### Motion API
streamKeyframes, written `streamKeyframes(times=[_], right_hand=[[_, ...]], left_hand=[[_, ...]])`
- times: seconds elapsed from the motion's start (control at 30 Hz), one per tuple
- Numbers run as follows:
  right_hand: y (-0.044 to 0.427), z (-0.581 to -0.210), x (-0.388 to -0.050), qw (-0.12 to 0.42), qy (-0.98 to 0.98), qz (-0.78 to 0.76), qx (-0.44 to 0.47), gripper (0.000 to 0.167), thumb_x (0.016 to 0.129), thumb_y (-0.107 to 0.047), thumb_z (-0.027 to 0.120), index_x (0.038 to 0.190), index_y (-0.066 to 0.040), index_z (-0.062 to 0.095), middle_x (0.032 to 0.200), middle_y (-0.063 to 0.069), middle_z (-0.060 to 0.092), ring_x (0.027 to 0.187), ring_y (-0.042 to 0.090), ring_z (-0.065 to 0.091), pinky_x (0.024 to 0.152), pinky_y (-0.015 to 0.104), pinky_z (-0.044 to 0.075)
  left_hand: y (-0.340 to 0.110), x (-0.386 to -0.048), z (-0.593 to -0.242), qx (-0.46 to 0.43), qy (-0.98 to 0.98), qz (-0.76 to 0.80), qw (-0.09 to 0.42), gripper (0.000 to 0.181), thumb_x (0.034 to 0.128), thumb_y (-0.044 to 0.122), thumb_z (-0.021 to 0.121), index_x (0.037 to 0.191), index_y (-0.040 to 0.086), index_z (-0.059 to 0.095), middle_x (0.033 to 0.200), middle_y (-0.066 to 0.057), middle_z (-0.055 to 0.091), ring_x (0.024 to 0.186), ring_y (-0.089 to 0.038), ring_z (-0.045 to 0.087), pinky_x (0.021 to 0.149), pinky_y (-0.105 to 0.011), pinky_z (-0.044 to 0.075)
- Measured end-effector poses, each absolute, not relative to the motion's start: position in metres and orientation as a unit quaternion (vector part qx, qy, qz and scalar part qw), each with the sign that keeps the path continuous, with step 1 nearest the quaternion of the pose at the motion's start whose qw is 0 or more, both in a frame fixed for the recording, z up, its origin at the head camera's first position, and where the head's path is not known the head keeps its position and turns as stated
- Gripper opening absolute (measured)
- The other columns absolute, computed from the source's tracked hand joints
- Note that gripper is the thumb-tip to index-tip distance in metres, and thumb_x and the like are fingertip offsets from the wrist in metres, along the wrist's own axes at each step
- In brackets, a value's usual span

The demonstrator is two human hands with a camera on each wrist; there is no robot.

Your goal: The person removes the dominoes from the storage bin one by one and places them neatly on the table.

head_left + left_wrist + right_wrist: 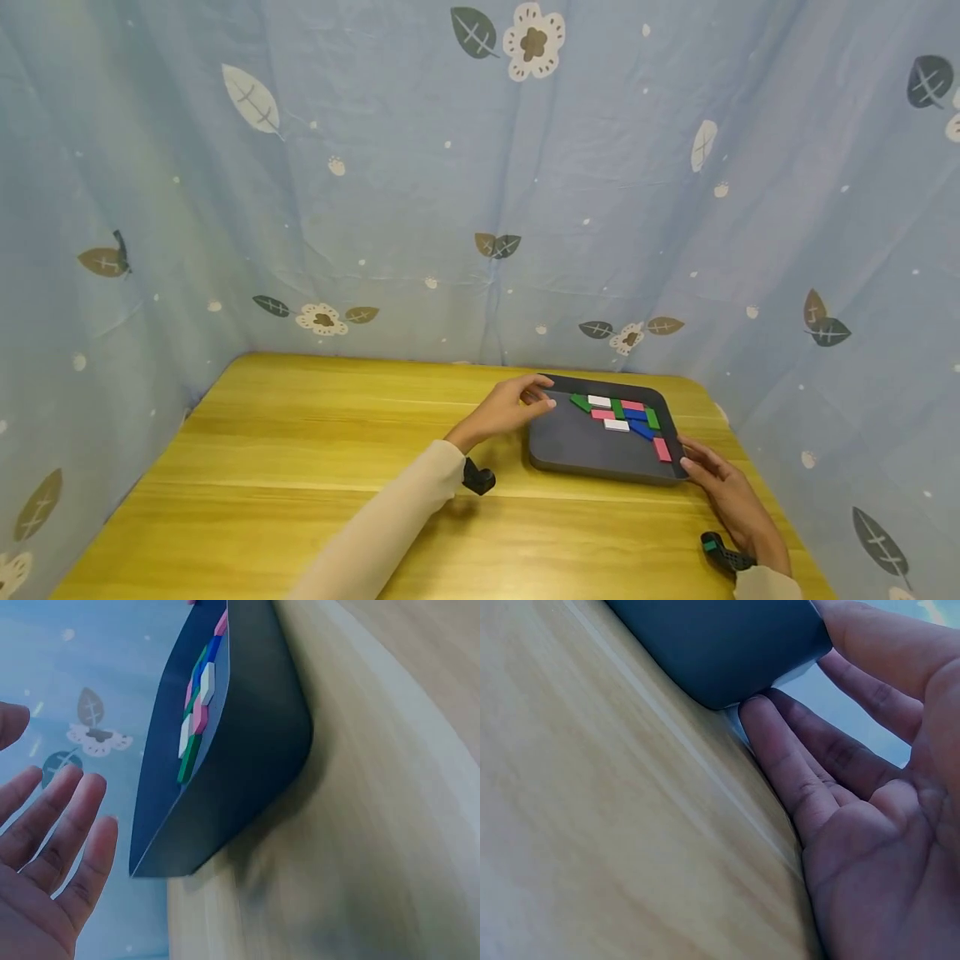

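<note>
A dark grey tray [577, 442] stands toward the right side of the wooden table. Several small flat blocks in white, pink, green and blue lie inside it, among them a white block [617, 425] and a blue block [642, 430]. My left hand [508, 408] hovers by the tray's left rim; in the left wrist view its fingers [82, 817] are spread loosely, apart from the tray wall. At the near right corner my right hand [726, 492] grips the tray, thumb at the rim and fingertips [761, 712] against its lower edge.
The yellow wood-grain table [300, 467] extends left and in front of the tray. A light blue curtain [420, 208] with leaf and flower prints hangs behind it and along both sides. Black devices are strapped at the left wrist [478, 477] and right wrist [726, 554].
</note>
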State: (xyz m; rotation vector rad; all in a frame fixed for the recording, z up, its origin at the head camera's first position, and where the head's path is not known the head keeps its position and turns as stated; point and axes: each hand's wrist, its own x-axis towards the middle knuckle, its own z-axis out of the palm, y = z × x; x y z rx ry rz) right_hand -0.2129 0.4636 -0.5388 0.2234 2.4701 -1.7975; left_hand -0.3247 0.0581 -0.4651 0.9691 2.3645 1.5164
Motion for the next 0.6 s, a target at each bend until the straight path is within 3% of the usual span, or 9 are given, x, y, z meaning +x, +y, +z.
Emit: streamKeyframes(times=[0.17,0.37,0.6], right_hand=[[0.464,-0.541,-0.212,0.036,0.810,-0.581,0.071,0.073,0.105,-0.046,0.057,0.163,-0.011,0.029,0.160,0.020,0.030,0.113,-0.006,0.048,0.090,0.011,0.045],[0.464,-0.538,-0.211,0.026,0.809,-0.584,0.063,0.069,0.106,-0.041,0.058,0.162,-0.011,0.032,0.142,0.011,0.046,0.111,-0.005,0.054,0.090,0.013,0.047],[0.463,-0.539,-0.213,0.032,0.799,-0.595,0.074,0.071,0.105,-0.042,0.060,0.162,-0.011,0.032,0.161,0.019,0.030,0.116,-0.003,0.049,0.091,0.012,0.046]], left_hand=[[0.079,-0.325,-0.466,0.338,0.791,0.502,0.089,0.041,0.1030,0.033,0.066,0.141,0.016,0.061,0.113,0.003,0.068,0.096,-0.009,0.063,0.086,-0.027,0.053],[0.109,-0.325,-0.464,0.346,0.795,0.493,0.080,0.041,0.1024,0.026,0.067,0.140,0.012,0.060,0.109,0.001,0.068,0.089,-0.006,0.063,0.078,-0.023,0.053],[0.134,-0.318,-0.465,0.306,0.784,0.530,0.107,0.041,0.1005,0.026,0.070,0.139,0.015,0.061,0.107,0.003,0.068,0.088,-0.013,0.066,0.071,-0.025,0.053]])
